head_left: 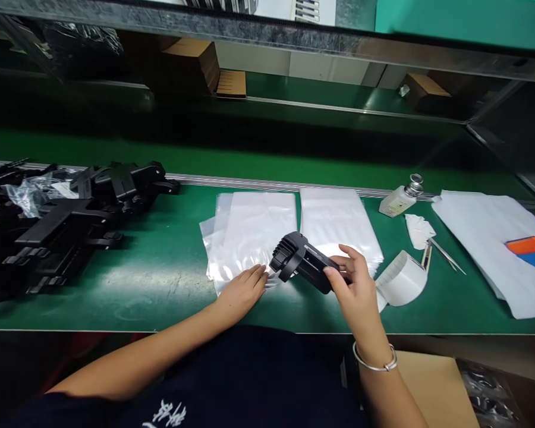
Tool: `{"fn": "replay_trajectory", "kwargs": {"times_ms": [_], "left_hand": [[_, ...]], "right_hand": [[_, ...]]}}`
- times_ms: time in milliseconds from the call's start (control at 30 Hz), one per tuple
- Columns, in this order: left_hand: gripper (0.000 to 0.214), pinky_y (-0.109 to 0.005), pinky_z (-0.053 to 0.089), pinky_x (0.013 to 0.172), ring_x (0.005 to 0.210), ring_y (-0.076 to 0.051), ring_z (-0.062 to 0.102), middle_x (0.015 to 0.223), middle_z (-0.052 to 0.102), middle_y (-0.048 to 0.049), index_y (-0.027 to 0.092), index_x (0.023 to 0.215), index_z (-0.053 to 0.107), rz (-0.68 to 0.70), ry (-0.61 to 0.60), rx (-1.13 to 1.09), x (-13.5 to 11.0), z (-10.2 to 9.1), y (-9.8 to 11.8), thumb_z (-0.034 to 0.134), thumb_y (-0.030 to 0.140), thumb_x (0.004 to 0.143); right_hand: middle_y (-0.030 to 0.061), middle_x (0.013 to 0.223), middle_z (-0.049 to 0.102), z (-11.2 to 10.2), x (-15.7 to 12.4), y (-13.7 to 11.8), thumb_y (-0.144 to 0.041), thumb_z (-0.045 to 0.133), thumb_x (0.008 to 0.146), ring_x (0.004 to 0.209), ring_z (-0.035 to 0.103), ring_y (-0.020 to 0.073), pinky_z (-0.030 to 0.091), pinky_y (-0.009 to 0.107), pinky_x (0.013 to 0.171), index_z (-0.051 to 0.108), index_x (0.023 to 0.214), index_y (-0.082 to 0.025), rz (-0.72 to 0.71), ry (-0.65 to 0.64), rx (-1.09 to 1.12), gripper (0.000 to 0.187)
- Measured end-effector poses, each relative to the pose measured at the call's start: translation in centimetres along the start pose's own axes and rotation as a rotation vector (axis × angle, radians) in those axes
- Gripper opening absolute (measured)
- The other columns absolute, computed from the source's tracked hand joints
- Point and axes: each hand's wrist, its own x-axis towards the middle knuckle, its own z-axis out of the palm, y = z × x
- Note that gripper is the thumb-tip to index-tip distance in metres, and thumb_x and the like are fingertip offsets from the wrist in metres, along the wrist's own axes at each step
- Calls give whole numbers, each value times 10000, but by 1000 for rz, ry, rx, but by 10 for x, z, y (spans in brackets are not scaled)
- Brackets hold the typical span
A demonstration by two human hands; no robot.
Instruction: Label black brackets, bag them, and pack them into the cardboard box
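My right hand [354,285] grips a black plastic part [301,261] with a round ribbed end, holding it just above the green table. My left hand [243,290] rests on the near edge of a stack of clear plastic bags [254,229], fingers pinched together at the bag's edge right beside the part's ribbed end. A second stack of clear bags [334,220] lies just behind the part. A silver bangle [374,359] is on my right wrist.
A heap of black plastic parts [57,220] fills the left of the green table [160,267]. To the right are a roll of white labels [403,278], tweezers [446,255], a small bottle [401,199] and white sheets [485,238] with orange and blue pieces. A cardboard box [432,386] sits below right.
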Motion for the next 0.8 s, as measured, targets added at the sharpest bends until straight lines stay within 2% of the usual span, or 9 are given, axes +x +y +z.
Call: {"fn": "replay_trajectory", "kwargs": {"times_ms": [100, 200, 267, 433, 500, 567, 633, 733, 800], "left_hand": [[301, -446, 517, 965, 1173, -294, 606, 1229, 648, -150, 175, 1206, 591, 25, -6, 25, -5, -3, -1, 457, 132, 939], [439, -491, 513, 969, 1196, -339, 588, 1302, 607, -185, 155, 1311, 532, 39, -40, -7, -14, -1, 2, 576, 333, 912], [482, -498, 497, 998, 1248, -343, 553, 1361, 567, -193, 156, 1340, 511, 47, -50, -35, -25, 4, 1, 565, 381, 917], [377, -403, 493, 1028, 1251, -246, 568, 1329, 618, -106, 236, 1333, 532, 156, -77, -108, -59, 7, -15, 388, 196, 987], [427, -360, 514, 997, 1197, -214, 606, 1269, 658, -86, 256, 1307, 552, 199, -91, -133, -65, 2, -22, 338, 103, 972], [418, -347, 549, 919, 1093, -215, 650, 1172, 694, -94, 240, 1250, 585, 193, -99, -129, -62, -3, -28, 331, 86, 956], [367, -349, 567, 826, 958, -223, 669, 1046, 706, -96, 214, 1153, 616, 104, -75, -99, -50, -6, -29, 335, 100, 946], [311, -353, 545, 746, 815, -222, 637, 878, 658, -86, 175, 975, 615, -167, 19, -33, -27, -6, -23, 332, 68, 903], [234, -365, 522, 718, 782, -236, 613, 818, 620, -81, 169, 902, 595, -296, 58, 24, -15, -4, -18, 380, 82, 872]], "right_hand": [[86, 1047, 696, -3, -1, -2, -461, 615, 853, 862, 671, 225, 540, 406, 804, 485, 1266, -242, 24, 8, 6, 485], [79, 1023, 700, -4, -1, -4, -460, 619, 850, 850, 670, 221, 543, 396, 790, 483, 1257, -242, 46, 0, 26, 480], [79, 1014, 700, -3, 0, -5, -463, 618, 850, 849, 670, 223, 548, 381, 759, 485, 1255, -243, 64, -12, 38, 479], [81, 1025, 694, -1, 0, -8, -461, 621, 848, 852, 666, 220, 548, 376, 745, 484, 1255, -252, 75, -32, 58, 477], [84, 1038, 692, 0, 0, -7, -454, 627, 845, 869, 664, 224, 541, 393, 777, 480, 1255, -255, 62, -37, 76, 479], [85, 1045, 692, 2, 2, -4, -444, 644, 836, 893, 662, 230, 531, 407, 812, 480, 1252, -258, 48, -38, 112, 485], [80, 1039, 694, 4, 6, 3, -429, 661, 827, 910, 662, 229, 528, 402, 824, 486, 1242, -262, 33, -41, 189, 481], [86, 1030, 701, 11, 16, 19, -451, 658, 822, 943, 670, 241, 534, 388, 810, 507, 1207, -257, -13, -56, 389, 457], [104, 1044, 703, 17, 23, 32, -518, 611, 829, 959, 678, 258, 539, 408, 815, 519, 1190, -250, -47, -54, 502, 458]]}}
